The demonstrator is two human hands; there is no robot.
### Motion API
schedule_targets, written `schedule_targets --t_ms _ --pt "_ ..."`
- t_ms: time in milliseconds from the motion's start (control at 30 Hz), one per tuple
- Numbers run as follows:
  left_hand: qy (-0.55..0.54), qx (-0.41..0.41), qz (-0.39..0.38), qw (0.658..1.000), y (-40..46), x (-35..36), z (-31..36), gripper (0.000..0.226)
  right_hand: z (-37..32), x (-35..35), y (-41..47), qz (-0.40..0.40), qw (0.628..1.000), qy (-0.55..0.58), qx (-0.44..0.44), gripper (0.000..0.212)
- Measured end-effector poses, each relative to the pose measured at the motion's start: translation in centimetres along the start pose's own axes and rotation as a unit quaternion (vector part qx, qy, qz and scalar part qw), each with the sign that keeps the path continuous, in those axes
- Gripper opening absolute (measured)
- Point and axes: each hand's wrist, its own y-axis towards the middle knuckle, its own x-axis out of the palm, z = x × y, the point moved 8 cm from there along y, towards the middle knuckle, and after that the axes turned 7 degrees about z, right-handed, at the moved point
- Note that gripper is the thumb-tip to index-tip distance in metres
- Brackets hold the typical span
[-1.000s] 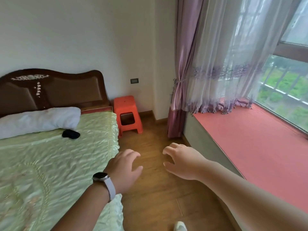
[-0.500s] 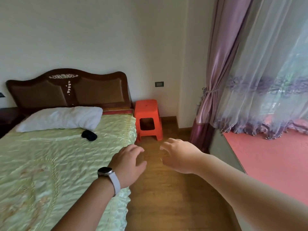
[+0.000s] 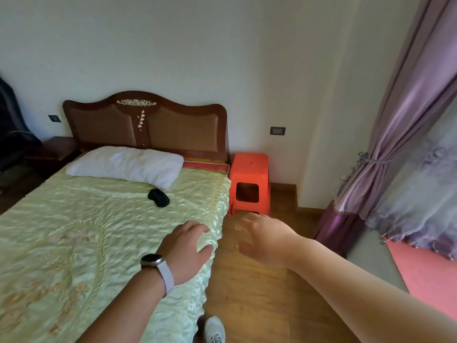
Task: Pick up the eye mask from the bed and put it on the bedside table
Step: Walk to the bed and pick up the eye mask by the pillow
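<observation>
A black eye mask (image 3: 159, 197) lies on the pale green bedspread (image 3: 74, 231), just in front of the white pillow (image 3: 128, 165). My left hand (image 3: 189, 248), with a watch on its wrist, hovers over the bed's right edge, fingers apart and empty, well short of the mask. My right hand (image 3: 264, 237) is out over the wooden floor beside the bed, fingers spread, holding nothing. A dark wooden bedside table (image 3: 53, 151) stands left of the headboard, at the far side of the bed.
An orange plastic stool (image 3: 249, 181) stands against the wall right of the bed. Purple curtains (image 3: 395, 144) and a pink window ledge (image 3: 432, 276) fill the right. Dark clothing (image 3: 12, 129) hangs at far left. My white shoe (image 3: 214, 330) is on the wooden floor.
The view has swung left, bringing the whole bed and the bedside table into sight. Both hands stay raised and empty; the left one is now over the bed's edge.
</observation>
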Motion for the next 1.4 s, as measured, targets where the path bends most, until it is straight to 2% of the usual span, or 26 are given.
schedule_targets --t_ms 367,600,733,967,1200,1400 --pt "-0.006 -0.033 0.01 0.999 17.5 -2.4 -13.1 0.04 1.4 2.1 21.9 -0.021 0.999 -0.024 -0.033 0.045" --pt "-0.005 -0.056 0.011 0.998 24.4 -4.3 -20.5 0.041 -0.2 4.6 33.0 -0.031 0.997 -0.015 -0.069 0.046" --pt "-0.022 -0.105 0.039 0.993 26.4 -6.0 -24.8 0.041 -1.4 5.8 38.0 -0.051 0.994 -0.003 -0.093 0.047" --pt "0.014 -0.168 0.047 0.985 29.3 -6.7 -31.4 0.043 -3.8 8.7 46.7 -0.06 0.984 0.029 -0.165 0.046" --pt "0.047 -0.268 0.049 0.961 34.3 -4.9 -38.3 0.044 -4.2 14.1 56.8 -0.126 0.961 0.066 -0.239 0.034" --pt "0.054 -0.336 0.029 0.94 41.4 -1.8 -42.5 0.043 -1.5 18.5 67.4 -0.203 0.936 0.071 -0.28 0.035"
